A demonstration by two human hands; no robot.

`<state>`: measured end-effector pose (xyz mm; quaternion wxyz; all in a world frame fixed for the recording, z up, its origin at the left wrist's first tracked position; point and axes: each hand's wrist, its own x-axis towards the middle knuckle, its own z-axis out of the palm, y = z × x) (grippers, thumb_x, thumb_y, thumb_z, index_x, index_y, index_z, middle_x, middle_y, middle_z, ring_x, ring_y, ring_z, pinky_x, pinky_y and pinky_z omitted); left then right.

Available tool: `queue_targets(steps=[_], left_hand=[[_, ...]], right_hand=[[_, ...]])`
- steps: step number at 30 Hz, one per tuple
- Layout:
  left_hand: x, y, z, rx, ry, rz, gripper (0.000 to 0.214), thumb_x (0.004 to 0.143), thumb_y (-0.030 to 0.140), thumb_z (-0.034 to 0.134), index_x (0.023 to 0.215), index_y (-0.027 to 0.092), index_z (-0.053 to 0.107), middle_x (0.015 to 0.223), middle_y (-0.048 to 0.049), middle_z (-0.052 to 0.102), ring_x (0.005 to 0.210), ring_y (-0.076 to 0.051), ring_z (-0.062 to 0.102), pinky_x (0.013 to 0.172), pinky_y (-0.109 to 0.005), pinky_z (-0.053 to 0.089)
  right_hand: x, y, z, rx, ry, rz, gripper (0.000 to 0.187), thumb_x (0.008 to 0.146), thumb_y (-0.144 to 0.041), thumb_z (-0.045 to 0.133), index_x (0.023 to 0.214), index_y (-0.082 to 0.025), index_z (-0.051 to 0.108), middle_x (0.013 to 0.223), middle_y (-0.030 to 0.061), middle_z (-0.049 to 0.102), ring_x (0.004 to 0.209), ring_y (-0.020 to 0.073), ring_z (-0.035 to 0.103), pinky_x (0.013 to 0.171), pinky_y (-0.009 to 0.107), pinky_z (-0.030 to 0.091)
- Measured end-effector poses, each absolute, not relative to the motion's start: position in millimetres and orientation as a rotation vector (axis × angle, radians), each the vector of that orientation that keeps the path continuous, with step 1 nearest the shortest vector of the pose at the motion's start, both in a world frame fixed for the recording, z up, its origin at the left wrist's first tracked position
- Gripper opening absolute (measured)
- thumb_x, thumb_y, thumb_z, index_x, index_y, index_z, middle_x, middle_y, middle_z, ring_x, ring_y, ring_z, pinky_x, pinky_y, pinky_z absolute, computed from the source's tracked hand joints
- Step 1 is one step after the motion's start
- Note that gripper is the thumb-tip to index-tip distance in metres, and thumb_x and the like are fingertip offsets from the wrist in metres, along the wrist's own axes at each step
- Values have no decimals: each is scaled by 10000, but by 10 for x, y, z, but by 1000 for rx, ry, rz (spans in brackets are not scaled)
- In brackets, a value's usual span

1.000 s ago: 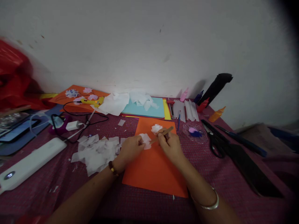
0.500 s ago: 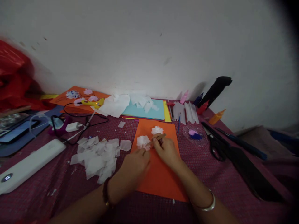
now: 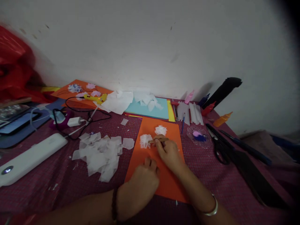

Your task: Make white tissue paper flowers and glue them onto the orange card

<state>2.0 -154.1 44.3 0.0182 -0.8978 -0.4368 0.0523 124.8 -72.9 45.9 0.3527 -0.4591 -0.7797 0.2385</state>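
My right hand (image 3: 170, 153) pinches a thin brown stick (image 3: 157, 140), whose tip touches a crumpled white tissue puff (image 3: 145, 141) on the orange paper sheet (image 3: 142, 159). A second white tissue puff (image 3: 160, 129) lies just beyond it on the same sheet. My left hand (image 3: 140, 186) rests with curled fingers on the near part of the orange sheet, away from the puffs, and nothing shows in it.
A heap of white tissue squares (image 3: 99, 153) lies left of the sheet. Black scissors (image 3: 217, 143), a yellow glue gun (image 3: 95, 98) with its cord, a white power bank (image 3: 28, 159), paint bottles (image 3: 221, 119), coloured papers (image 3: 145, 109) and a white wall surround the maroon cloth.
My left hand has let go of the white tissue puff and drawn back toward me. My right hand keeps the stick against the puff.
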Motion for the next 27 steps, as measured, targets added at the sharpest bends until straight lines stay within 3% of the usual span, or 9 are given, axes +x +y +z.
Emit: queue_targets(steps=[4, 10, 16, 20, 24, 27], left_hand=[[25, -1520, 475, -2787, -1402, 175, 167, 827, 64, 517, 931, 77, 647, 909, -161, 641, 846, -257, 617, 567, -305, 526], [37, -1516, 468, -2807, -1403, 136, 150, 828, 74, 530, 913, 86, 653, 901, -142, 635, 842, -258, 614, 580, -320, 528], [-20, -1469, 312, -2827, -1477, 61, 139, 836, 117, 557, 919, 119, 669, 934, -129, 649, 862, -241, 608, 569, -277, 498], [-72, -1423, 140, -2842, -1372, -262, 44, 800, 192, 641, 801, 151, 659, 833, -78, 655, 795, -207, 592, 556, -263, 451], [-67, -1403, -24, -2952, -1147, -651, 182, 735, 278, 727, 653, 184, 596, 642, 5, 614, 598, -143, 537, 492, -269, 382], [-57, -1396, -64, -3037, -1110, -779, 266, 797, 345, 674, 603, 193, 574, 606, 28, 608, 527, -108, 509, 467, -266, 358]], right_hand=[[1264, -747, 520, -1163, -2023, 608, 271, 913, -214, 395, 772, -198, 627, 864, 44, 706, 745, 171, 663, 703, 271, 468], [1401, -725, 600, -1191, -1767, 690, 215, 923, -293, 408, 803, -199, 560, 612, -1, 600, 552, 149, 592, 533, 244, 426], [1539, -610, 542, -1195, -1481, 891, 199, 913, -344, 450, 818, -195, 543, 568, -28, 562, 460, 117, 527, 443, 215, 402], [1584, -532, 468, -1227, -1303, 1055, 203, 895, -380, 492, 832, -194, 543, 571, -25, 578, 441, 107, 512, 405, 201, 376], [1609, -540, 424, -1244, -1219, 1217, 208, 886, -398, 522, 836, -199, 557, 592, -22, 586, 439, 99, 499, 398, 194, 381], [1622, -606, 454, -1232, -1167, 1295, 189, 910, -374, 494, 881, -208, 577, 608, -18, 596, 435, 97, 500, 403, 197, 394]])
